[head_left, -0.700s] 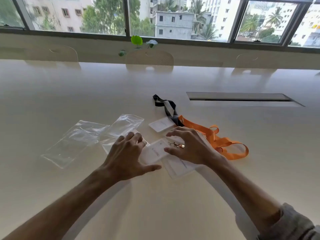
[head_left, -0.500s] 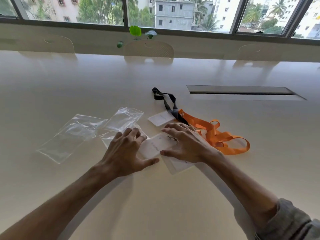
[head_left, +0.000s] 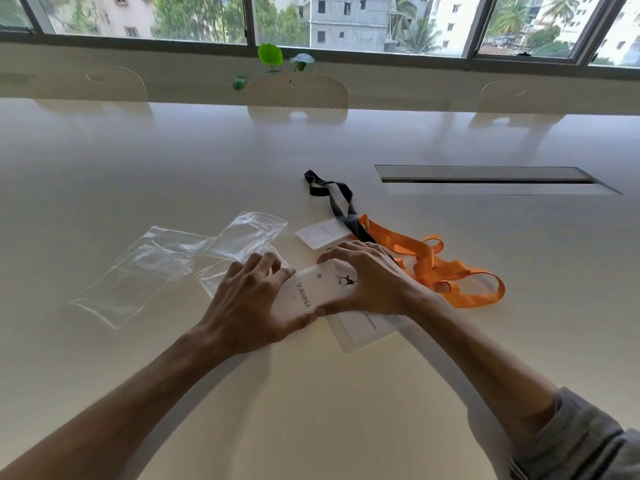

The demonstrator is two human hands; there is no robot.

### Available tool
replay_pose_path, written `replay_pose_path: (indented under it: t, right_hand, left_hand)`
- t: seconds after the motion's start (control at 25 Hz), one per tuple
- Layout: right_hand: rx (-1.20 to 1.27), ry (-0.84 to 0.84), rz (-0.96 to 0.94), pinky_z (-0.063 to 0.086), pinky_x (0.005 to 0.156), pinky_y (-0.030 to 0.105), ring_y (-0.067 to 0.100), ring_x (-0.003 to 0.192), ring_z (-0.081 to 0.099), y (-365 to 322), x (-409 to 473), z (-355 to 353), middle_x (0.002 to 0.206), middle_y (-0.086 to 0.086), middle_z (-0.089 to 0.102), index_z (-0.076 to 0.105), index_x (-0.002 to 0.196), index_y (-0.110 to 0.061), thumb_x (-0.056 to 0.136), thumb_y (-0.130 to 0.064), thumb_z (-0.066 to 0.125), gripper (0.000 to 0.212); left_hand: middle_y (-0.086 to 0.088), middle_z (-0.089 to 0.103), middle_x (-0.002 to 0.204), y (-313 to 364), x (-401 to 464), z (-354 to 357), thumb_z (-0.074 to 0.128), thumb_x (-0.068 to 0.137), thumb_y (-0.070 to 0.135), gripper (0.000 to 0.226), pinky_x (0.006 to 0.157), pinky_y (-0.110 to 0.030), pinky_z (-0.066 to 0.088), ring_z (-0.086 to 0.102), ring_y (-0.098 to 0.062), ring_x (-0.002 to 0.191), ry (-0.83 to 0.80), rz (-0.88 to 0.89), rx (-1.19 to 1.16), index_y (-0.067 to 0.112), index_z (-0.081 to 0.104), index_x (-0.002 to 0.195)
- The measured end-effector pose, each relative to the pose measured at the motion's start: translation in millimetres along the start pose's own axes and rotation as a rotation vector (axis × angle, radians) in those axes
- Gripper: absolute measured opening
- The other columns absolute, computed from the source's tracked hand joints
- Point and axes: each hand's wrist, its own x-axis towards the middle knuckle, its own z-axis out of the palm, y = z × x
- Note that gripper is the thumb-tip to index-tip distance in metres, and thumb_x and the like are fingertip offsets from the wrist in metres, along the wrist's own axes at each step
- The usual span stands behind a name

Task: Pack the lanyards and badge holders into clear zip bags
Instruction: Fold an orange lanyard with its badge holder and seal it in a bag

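White table, badge holder pinched between left hand, right hand

zip bags left of my hands | badge holder between my left hand and right hand | lanyards right | another holder behind

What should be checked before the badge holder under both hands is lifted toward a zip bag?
1. Both hands on the badge holder: ok; left hand and right hand hold its ends.
2. Metal clip free of the lanyards: cannot tell.
3. Zip bags within reach: ok, they lie left of the hands.
4. A bag mouth open: cannot tell.
5. Orange lanyard untangled: not ok, it lies looped over the black lanyard.
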Motion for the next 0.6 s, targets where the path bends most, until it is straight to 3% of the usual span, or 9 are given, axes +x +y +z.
replay_pose_path:
  t: [0.28,0.44,0.6]
  right_hand:
    - [0.027,-0.006,-0.010,0.038,0.105,0.036,0.013,0.119,0.053,-3.6,-3.7,-1.8,0.136,-0.007,0.057,0.047,0.139,-0.036,0.065,-0.069,0.071,0.084]
    - [0.073,0.076,-0.007,0.044,0.105,0.042,0.008,0.108,0.055,-10.3,-4.8,-8.5,0.125,-0.011,0.062,0.048,0.136,-0.039,0.070,-0.058,0.075,0.074]
    - [0.117,0.196,-0.060,0.050,0.094,0.035,0.002,0.099,0.052,-20.3,-3.7,-27.5,0.118,-0.009,0.065,0.052,0.131,-0.038,0.070,-0.057,0.075,0.068]
  left_hand:
    - [-0.016,0.058,0.129,3.4,2.5,-11.5,0.043,0.075,0.077,0.084,0.109,-0.056,0.027,0.048,-0.033,0.125,0.094,0.147,0.158,0.004,0.070,0.106]
    - [-0.015,0.056,0.133,-0.9,2.8,-22.5,0.041,0.077,0.077,0.084,0.113,-0.055,0.020,0.045,-0.032,0.128,0.165,0.128,0.143,0.005,0.068,0.111]
    - [-0.014,0.053,0.135,-8.9,3.6,-37.3,0.047,0.074,0.078,0.082,0.113,-0.055,0.018,0.042,-0.031,0.131,0.288,0.107,0.091,0.009,0.067,0.114]
